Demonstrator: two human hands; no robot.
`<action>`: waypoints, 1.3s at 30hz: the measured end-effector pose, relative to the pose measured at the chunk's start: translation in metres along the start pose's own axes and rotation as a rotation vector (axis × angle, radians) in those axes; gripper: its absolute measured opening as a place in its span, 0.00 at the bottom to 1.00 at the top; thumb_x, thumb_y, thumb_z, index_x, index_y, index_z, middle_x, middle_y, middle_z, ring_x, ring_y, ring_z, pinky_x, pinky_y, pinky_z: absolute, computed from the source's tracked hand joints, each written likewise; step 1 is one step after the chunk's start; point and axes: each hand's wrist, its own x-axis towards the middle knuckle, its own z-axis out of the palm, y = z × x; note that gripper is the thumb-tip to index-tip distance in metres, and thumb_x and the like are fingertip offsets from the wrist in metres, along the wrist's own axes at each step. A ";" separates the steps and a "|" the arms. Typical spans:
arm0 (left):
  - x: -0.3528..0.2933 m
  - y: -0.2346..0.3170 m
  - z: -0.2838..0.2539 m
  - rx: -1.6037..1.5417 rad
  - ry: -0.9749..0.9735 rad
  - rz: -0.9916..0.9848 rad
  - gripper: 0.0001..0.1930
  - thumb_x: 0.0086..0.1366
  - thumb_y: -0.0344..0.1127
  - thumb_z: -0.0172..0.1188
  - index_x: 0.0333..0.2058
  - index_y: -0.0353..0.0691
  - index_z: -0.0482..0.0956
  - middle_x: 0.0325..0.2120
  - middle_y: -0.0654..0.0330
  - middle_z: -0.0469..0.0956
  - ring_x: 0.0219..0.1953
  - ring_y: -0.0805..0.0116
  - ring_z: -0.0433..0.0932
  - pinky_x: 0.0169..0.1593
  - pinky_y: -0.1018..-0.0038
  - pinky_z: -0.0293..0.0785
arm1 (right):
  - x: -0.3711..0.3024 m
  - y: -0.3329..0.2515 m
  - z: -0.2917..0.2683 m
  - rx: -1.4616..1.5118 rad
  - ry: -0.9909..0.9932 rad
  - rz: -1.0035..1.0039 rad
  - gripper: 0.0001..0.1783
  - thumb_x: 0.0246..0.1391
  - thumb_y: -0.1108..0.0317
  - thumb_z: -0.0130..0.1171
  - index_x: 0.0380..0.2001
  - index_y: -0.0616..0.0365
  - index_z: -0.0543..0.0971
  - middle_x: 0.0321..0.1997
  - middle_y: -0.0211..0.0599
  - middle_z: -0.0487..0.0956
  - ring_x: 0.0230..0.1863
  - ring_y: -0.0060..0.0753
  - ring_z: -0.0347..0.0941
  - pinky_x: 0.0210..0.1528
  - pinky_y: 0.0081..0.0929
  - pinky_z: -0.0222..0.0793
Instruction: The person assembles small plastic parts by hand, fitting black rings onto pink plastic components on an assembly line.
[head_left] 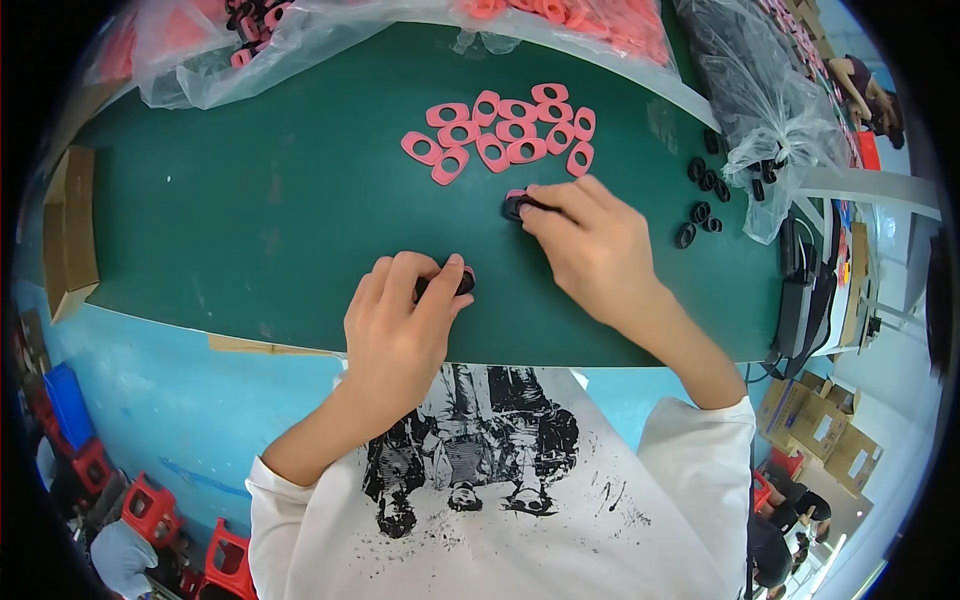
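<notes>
My left hand is near the table's front edge, its fingers closed around a black ring-shaped part with a trace of pink at its rim. Farther right, my right hand pinches another black part with pink showing on top, held at or just above the green tabletop. Most of both held parts is hidden by the fingers. Beyond my right hand lies a loose cluster of flat pink oval pieces, each with a round hole. Several black rings lie scattered toward the right side of the table.
Clear plastic bags of pink pieces line the far edge. A tied clear bag sits at the right, beside a black bag-like item. At the left edge stands a cardboard box. Red stools and other people are behind.
</notes>
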 end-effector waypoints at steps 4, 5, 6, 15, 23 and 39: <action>0.006 0.003 -0.003 -0.032 -0.019 -0.003 0.18 0.48 0.29 0.70 0.40 0.33 0.80 0.31 0.61 0.70 0.30 0.65 0.72 0.30 0.69 0.70 | 0.008 -0.001 0.000 0.069 0.033 0.050 0.10 0.40 0.78 0.69 0.31 0.59 0.82 0.38 0.33 0.80 0.34 0.38 0.75 0.31 0.29 0.73; 0.007 0.002 -0.004 -0.060 -0.048 -0.010 0.17 0.48 0.29 0.70 0.39 0.33 0.81 0.30 0.61 0.70 0.29 0.65 0.72 0.30 0.70 0.70 | 0.007 -0.001 0.000 0.131 0.056 0.100 0.10 0.41 0.78 0.69 0.31 0.60 0.82 0.37 0.34 0.80 0.33 0.38 0.75 0.31 0.29 0.72; 0.006 0.001 -0.004 -0.058 -0.047 -0.014 0.17 0.48 0.29 0.70 0.39 0.33 0.81 0.30 0.61 0.70 0.29 0.65 0.72 0.30 0.70 0.70 | 0.007 0.000 0.001 0.192 0.079 0.151 0.10 0.41 0.79 0.69 0.31 0.61 0.82 0.37 0.35 0.80 0.33 0.38 0.75 0.32 0.29 0.72; 0.004 0.003 -0.007 -0.005 -0.062 0.028 0.17 0.50 0.29 0.69 0.40 0.34 0.81 0.30 0.61 0.69 0.30 0.66 0.72 0.29 0.70 0.71 | 0.004 -0.004 0.002 0.041 0.037 0.121 0.10 0.41 0.81 0.66 0.30 0.61 0.81 0.37 0.36 0.79 0.34 0.39 0.74 0.31 0.32 0.72; 0.009 0.006 -0.009 0.082 -0.128 0.063 0.16 0.51 0.27 0.67 0.40 0.33 0.79 0.33 0.60 0.70 0.32 0.63 0.74 0.30 0.69 0.75 | 0.011 -0.005 -0.014 -0.025 -0.153 0.118 0.11 0.43 0.75 0.69 0.33 0.59 0.80 0.38 0.37 0.79 0.35 0.41 0.76 0.32 0.33 0.73; 0.009 -0.002 -0.002 0.058 -0.133 0.108 0.20 0.50 0.21 0.61 0.46 0.31 0.77 0.38 0.55 0.69 0.38 0.59 0.70 0.38 0.67 0.67 | -0.051 0.024 -0.042 0.058 0.086 0.588 0.12 0.51 0.83 0.61 0.40 0.62 0.81 0.40 0.39 0.79 0.34 0.29 0.77 0.35 0.23 0.73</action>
